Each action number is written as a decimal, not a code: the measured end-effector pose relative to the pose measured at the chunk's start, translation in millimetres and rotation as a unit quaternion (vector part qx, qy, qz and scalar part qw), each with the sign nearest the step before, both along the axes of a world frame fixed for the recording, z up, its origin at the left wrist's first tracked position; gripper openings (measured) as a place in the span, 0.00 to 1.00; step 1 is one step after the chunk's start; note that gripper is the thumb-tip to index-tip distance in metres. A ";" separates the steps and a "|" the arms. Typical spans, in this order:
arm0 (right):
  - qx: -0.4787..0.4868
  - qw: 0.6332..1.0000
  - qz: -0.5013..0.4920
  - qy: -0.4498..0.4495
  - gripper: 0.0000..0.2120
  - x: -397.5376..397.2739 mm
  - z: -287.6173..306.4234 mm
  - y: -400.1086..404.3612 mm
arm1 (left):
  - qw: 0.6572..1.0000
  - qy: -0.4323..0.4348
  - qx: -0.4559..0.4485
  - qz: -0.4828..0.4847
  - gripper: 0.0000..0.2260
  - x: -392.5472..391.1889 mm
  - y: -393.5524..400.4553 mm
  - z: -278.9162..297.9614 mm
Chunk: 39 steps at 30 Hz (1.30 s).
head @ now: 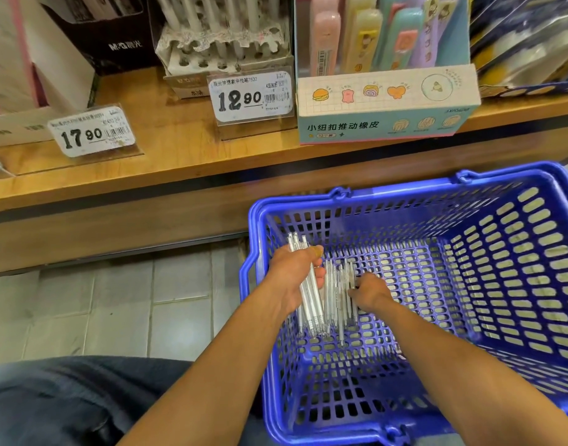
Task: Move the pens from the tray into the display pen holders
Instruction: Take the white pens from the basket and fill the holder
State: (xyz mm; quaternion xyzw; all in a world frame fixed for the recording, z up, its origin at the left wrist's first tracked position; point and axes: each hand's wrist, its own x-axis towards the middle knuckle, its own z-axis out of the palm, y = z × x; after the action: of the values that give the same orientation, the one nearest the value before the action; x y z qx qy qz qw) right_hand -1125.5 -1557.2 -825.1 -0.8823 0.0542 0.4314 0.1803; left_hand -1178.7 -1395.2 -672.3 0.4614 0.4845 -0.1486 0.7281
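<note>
Head view, the only one we have: both hands are down inside the blue basket (404,201), which here serves as the tray. The left hand (292,272) has its fingers curled round a bundle of clear pens (308,294), thumb tip pressed over the top of the bunch. That bundle runs long axis away from the person, its far ends towards the basket's far-left wall and its near ends back towards the wrist.

Just to the right, the loose pens (342,291) lie on the basket floor, roughly parallel to the held bunch. The right hand (369,291) sits right at their right edge, fingers bent down onto them; whether it is pinching one or only touching, I cannot tell, since the fingertips are hidden.

So the right hand is the nearer one to the loose pens, which lie immediately to its left.

Up on the shelf (179,162), the display pen holder (224,49) with its empty holes stands well apart, above and left of the basket, behind the 12.90 price tag (250,98). Likely next: gather, lift, carry up-left.
</note>
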 end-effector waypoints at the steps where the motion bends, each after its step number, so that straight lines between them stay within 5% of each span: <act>1: 0.003 1.000 0.002 -0.006 0.09 0.7 4.5 0.0 | 1.000 0.000 0.006 -0.004 0.14 0.3 0.0 0.6; 5: 0.098 0.994 -0.036 -0.028 0.12 8.1 30.6 -3.6 | 1.000 -0.008 0.015 -0.006 0.26 2.1 -0.3 -2.4; 7: 0.180 0.979 -0.090 -0.019 0.02 9.8 54.6 -3.9 | 1.000 -0.003 0.006 0.001 0.23 3.3 -0.7 -3.7; 12: 0.331 0.936 -0.121 -0.007 0.11 0.0 112.6 -3.9 | 1.000 0.009 0.000 0.006 0.16 3.3 -1.8 -1.7; 20: 0.408 0.911 -0.063 0.005 0.09 -25.4 152.4 20.1 | 0.997 -0.021 -0.001 -0.080 0.45 -0.2 -4.5 2.6; 26: 0.423 0.902 -0.060 0.051 0.07 -13.7 145.3 23.9 | 0.999 0.012 0.018 -0.025 0.29 2.9 -0.8 -6.0; 29: 0.379 0.920 -0.044 0.091 0.02 14.1 127.3 9.6 | 0.999 0.016 0.018 -0.032 0.26 2.6 -0.3 -5.9; 34: 0.185 0.981 -0.066 -0.012 0.04 38.6 59.3 -13.1 | 0.998 0.040 0.031 -0.049 0.26 1.8 -0.2 -8.3; 39: 0.053 0.998 0.014 -0.027 0.06 22.3 5.2 -7.4 | 0.998 0.051 0.030 -0.034 0.27 3.9 1.2 -13.0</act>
State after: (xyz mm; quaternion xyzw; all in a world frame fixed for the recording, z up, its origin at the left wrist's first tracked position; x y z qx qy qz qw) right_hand -1103.2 -1564.6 -820.0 -0.8836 0.0140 0.4118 0.2225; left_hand -1174.8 -1394.0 -685.3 0.4915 0.5093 -0.1817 0.6827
